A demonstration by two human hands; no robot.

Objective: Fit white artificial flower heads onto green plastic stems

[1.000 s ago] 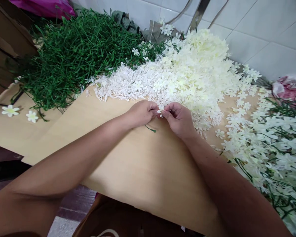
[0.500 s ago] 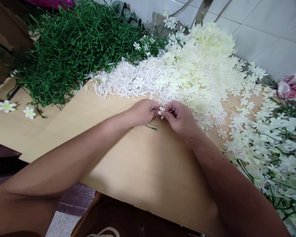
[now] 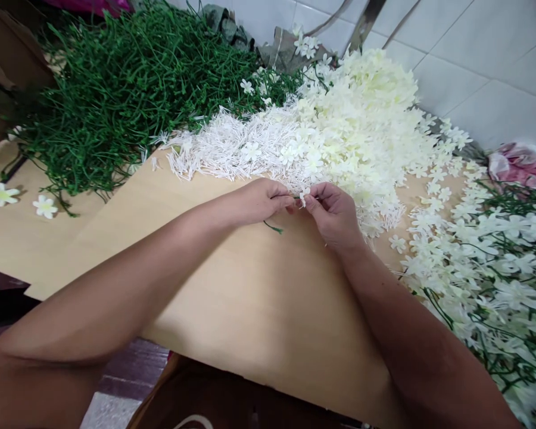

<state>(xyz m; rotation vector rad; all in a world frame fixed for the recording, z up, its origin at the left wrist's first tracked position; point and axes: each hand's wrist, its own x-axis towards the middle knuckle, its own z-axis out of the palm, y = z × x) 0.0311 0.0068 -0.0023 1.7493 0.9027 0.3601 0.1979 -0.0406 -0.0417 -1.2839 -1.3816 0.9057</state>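
Observation:
My left hand [image 3: 264, 201] is closed in a pinch on a thin green plastic stem [image 3: 274, 228], whose end sticks out below the fingers. Close beside it, my right hand [image 3: 336, 215] pinches a small white artificial flower [image 3: 304, 195] between thumb and forefinger. The flower sits in the narrow gap between both hands, and the fingers partly cover where it meets the stem. Just beyond the hands lies a heap of thin white flower pieces [image 3: 232, 143], running into a large pile of pale yellow-white petals [image 3: 366, 113].
A big tangle of green stems [image 3: 134, 89] fills the back left. Flowers on stems [image 3: 513, 262] are heaped at right, near a pink and white bundle [image 3: 520, 165]. Two loose flowers lie at far left on the cardboard-covered table [image 3: 232, 298]. A tiled wall [image 3: 486, 53] stands behind.
My right hand has drawn slightly to the right with the flower, widening the gap from my left hand. The view has shifted a little; the left hand keeps its pinch on the stem.

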